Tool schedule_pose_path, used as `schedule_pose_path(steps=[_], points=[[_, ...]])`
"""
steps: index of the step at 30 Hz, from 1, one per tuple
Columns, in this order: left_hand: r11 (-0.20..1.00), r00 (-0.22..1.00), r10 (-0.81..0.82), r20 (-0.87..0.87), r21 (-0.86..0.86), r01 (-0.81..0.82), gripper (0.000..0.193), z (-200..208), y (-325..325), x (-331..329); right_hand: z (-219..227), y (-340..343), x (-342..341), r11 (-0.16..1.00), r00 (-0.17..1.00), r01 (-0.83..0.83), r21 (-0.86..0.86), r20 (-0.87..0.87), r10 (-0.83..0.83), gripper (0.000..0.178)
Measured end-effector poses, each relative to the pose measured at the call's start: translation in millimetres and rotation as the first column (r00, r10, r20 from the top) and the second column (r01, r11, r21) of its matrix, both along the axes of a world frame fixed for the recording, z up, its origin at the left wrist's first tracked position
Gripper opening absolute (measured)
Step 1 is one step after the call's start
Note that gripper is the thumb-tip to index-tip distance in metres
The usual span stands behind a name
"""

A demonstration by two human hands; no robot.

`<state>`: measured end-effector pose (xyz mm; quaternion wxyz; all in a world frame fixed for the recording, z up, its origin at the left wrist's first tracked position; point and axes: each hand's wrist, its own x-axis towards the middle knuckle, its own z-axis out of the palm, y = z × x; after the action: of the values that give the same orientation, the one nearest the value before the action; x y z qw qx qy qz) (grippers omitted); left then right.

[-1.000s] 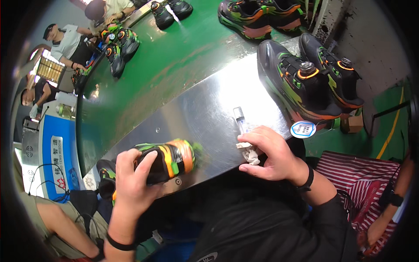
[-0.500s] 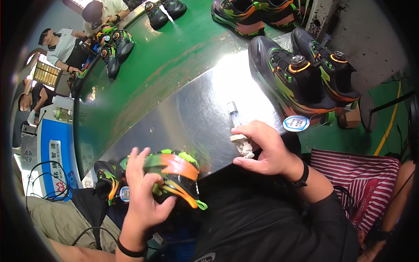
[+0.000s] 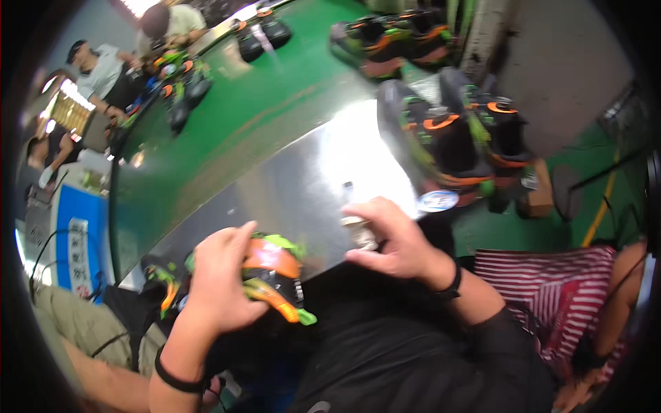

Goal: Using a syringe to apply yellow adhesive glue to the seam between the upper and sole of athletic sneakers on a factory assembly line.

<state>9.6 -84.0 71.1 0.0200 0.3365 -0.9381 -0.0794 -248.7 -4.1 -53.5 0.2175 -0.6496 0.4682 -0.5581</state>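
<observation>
My left hand (image 3: 220, 279) grips a black shoe with orange and green trim (image 3: 272, 275), held close to my body at the near edge of the shiny metal plate (image 3: 296, 186). My right hand (image 3: 389, 237) is closed around a small pale tool (image 3: 358, 224) whose tip points out over the plate. The two hands are a short way apart, the shoe lower left of the tool.
A pair of matching black shoes (image 3: 454, 138) stands at the right of the plate. More shoes (image 3: 392, 38) lie on the green belt (image 3: 255, 96) beyond. Other people (image 3: 103, 69) sit at the far left; a person in a striped shirt (image 3: 551, 289) is at my right.
My left hand has pulled the shoe off the plate toward my body and turned it. My right hand with the tool has shifted slightly nearer. The view has tilted.
</observation>
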Motion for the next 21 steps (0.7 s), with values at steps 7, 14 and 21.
schedule_pose_path(steps=[7, 14, 21], points=[[0.947, 0.693, 0.202, -0.692, 0.318, 0.041, 0.091, 20, 63, -30, -3, 23, -3, 0.990, 0.977, -0.102, 0.099, 0.200, 0.081, 0.053], [0.742, 0.603, 0.417, -0.680, 0.638, 0.206, 0.091, -46, 73, -64, -10, 29, -3, 0.951, 0.804, -0.206, 0.231, 0.593, 0.030, 0.055], [0.606, 0.561, 0.508, -0.653, 0.734, 0.306, 0.091, -64, 65, -75, -17, 34, 36, 0.977, 0.897, -0.096, 0.189, 0.442, 0.002, 0.052]])
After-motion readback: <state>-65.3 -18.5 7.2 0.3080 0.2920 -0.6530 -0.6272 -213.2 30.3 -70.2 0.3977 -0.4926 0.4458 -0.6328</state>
